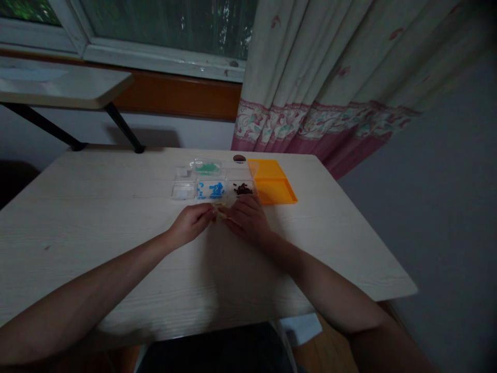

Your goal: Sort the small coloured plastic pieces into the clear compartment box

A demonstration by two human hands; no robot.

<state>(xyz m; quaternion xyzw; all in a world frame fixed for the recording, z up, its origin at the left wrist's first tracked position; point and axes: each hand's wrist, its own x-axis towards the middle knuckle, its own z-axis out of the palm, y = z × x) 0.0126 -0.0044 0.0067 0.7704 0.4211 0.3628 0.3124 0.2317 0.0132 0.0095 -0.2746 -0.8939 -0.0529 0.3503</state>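
My left hand (191, 224) and my right hand (248, 217) meet over the middle of the table. Between their fingertips is a small pale yellowish piece (220, 206), mostly covered by the fingers; its kind cannot be made out. Both hands are closed on it. Just beyond them lie clear plastic boxes: one with small blue pieces (216, 190), one with dark brown pieces (243, 189) close to my right fingers, and one further back with green pieces (207, 168). A clear compartment (183, 191) at the left has pale contents, too faint to tell.
An open orange case (276, 189) lies right of the clear boxes. Behind them is a small dark round object (239, 158). A raised shelf (66, 88) on black legs stands at the back left. A patterned curtain (287, 114) hangs behind the table (97, 223).
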